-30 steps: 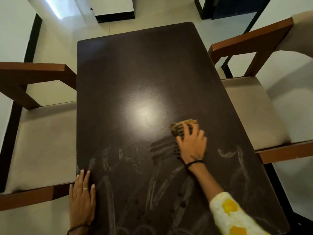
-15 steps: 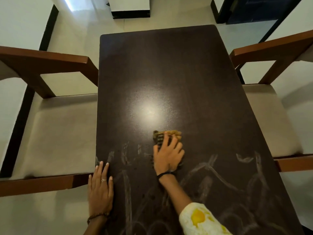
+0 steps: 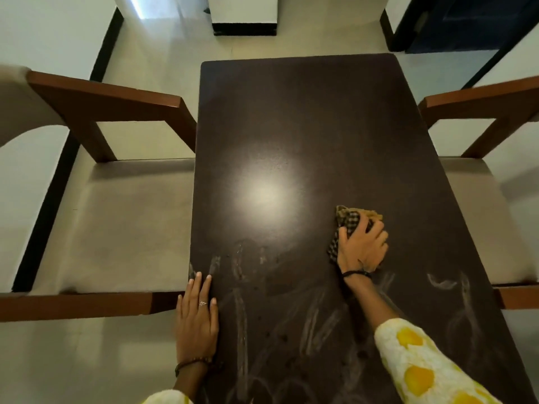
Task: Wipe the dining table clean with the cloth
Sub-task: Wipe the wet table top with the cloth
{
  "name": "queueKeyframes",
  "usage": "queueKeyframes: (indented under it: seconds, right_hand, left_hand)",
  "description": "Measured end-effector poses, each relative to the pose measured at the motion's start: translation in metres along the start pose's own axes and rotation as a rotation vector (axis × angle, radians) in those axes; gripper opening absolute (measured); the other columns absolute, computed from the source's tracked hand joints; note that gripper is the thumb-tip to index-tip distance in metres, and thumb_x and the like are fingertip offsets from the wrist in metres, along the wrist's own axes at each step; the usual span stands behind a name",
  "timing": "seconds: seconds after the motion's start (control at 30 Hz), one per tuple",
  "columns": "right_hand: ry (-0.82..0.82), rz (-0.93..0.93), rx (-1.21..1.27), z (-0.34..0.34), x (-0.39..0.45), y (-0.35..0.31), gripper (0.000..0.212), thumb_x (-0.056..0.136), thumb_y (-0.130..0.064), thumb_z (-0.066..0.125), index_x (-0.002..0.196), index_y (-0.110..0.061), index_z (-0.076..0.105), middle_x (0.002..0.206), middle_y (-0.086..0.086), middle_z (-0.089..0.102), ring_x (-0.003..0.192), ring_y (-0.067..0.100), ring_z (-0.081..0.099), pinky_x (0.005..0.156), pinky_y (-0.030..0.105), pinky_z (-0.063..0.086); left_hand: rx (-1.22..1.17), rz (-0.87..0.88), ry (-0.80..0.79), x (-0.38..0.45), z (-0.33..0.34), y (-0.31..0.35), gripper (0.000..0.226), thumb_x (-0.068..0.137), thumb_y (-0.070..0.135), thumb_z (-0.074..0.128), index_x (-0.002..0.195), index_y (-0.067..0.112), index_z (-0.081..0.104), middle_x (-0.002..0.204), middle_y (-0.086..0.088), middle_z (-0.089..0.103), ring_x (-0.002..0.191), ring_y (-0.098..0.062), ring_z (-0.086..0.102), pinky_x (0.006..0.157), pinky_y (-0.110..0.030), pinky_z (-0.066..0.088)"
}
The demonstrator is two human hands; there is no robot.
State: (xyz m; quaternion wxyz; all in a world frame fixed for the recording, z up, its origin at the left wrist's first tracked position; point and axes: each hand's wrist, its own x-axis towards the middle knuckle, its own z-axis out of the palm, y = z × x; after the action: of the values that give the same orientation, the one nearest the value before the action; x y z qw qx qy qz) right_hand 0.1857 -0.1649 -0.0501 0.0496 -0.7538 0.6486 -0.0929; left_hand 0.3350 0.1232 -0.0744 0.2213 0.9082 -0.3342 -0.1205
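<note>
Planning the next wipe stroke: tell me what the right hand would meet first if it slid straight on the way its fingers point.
Nothing, apparently: beyond the right hand and cloth, the dining table looks bare to its far edge.

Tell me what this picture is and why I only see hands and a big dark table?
The camera sits on a person's head and looks down, so you see only their arms and hands, no face. The big dark thing is a dining table with a chair on each side. The right hand presses a checked cloth onto the table, its fingers curled over it, to wipe. The left hand lies flat at the table's edge. The pale streaks near the person are smears on the tabletop. The bright spot is just a light's reflection.
</note>
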Motion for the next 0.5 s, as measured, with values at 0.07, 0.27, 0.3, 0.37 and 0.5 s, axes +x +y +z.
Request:
queueKeyframes:
  seconds: [0.07, 0.27, 0.3, 0.37, 0.5]
  right_hand:
    - [0.014, -0.057, 0.022, 0.007, -0.019, -0.026, 0.049, 0.069, -0.03, 0.076, 0.109, -0.008, 0.056, 0.105, 0.023, 0.055, 0.082, 0.038, 0.054, 0.063, 0.043, 0.046]
    - [-0.02, -0.354, 0.078, 0.029, -0.09, -0.125, 0.061, 0.06, -0.041, 0.076, 0.111, -0.015, 0.054, 0.106, 0.016, 0.062, 0.078, 0.033, 0.057, 0.061, 0.037, 0.047]
    - [-0.049, -0.404, 0.081, 0.031, -0.1, -0.139, 0.063, 0.059, -0.043, 0.077, 0.111, -0.015, 0.055, 0.106, 0.015, 0.062, 0.079, 0.032, 0.058, 0.063, 0.036, 0.048]
    - [-0.102, -0.497, 0.096, 0.033, -0.112, -0.159, 0.063, 0.057, -0.046, 0.078, 0.11, -0.017, 0.062, 0.105, 0.013, 0.064, 0.08, 0.03, 0.06, 0.065, 0.035, 0.049]
    - [-0.113, -0.758, 0.155, 0.032, -0.1, -0.153, 0.054, 0.066, -0.05, 0.065, 0.11, -0.019, 0.061, 0.105, 0.01, 0.063, 0.08, 0.027, 0.06, 0.062, 0.035, 0.051]
  left_hand:
    - [-0.004, -0.001, -0.005, 0.0, 0.0, 0.0, 0.051, 0.091, 0.033, 0.027, 0.139, 0.015, 0.032, 0.146, -0.003, 0.031, 0.136, -0.016, 0.019, 0.107, -0.049, 0.025]
    - [0.031, -0.004, -0.002, 0.001, 0.001, -0.004, 0.049, 0.096, 0.044, 0.013, 0.14, 0.025, 0.024, 0.145, 0.001, 0.03, 0.138, -0.001, 0.003, 0.106, -0.05, 0.023]
    - [0.039, -0.006, -0.003, 0.001, 0.001, -0.005, 0.047, 0.096, 0.042, 0.017, 0.14, 0.025, 0.025, 0.146, 0.001, 0.03, 0.138, 0.0, 0.002, 0.105, -0.05, 0.024]
    - [0.053, -0.003, -0.004, 0.001, 0.002, -0.005, 0.047, 0.094, 0.036, 0.024, 0.14, 0.024, 0.026, 0.145, 0.001, 0.03, 0.138, 0.0, 0.002, 0.104, -0.053, 0.028]
    - [0.108, -0.005, -0.011, 0.002, 0.001, -0.004, 0.051, 0.096, 0.043, 0.008, 0.14, 0.024, 0.025, 0.146, 0.0, 0.032, 0.138, -0.001, 0.001, 0.108, -0.054, 0.018]
